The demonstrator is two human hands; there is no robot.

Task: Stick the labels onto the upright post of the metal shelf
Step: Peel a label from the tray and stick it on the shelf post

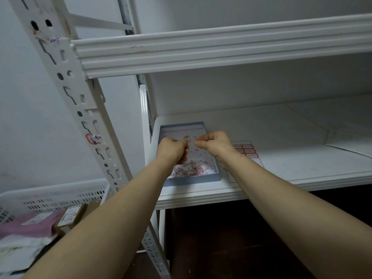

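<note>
The white perforated upright post (80, 105) runs slanting down the left side. A red-edged label (93, 138) with handwriting sticks on it at mid height, and traces of another label (54, 39) sit near the top. My left hand (171, 149) and my right hand (214, 143) hover close together, both with fingers curled, over a shallow blue-rimmed tray (193, 179) on the shelf. What the fingertips pinch is too small to tell. A sheet of red-edged labels (248, 151) lies on the shelf just right of my right wrist.
The tray holds several small red and white paper scraps (193, 168). A shelf beam (221, 51) crosses above the hands. A white plastic basket (50, 196) with parcels and pink cloth stands at lower left. A white sheet (350, 135) lies at the shelf's right.
</note>
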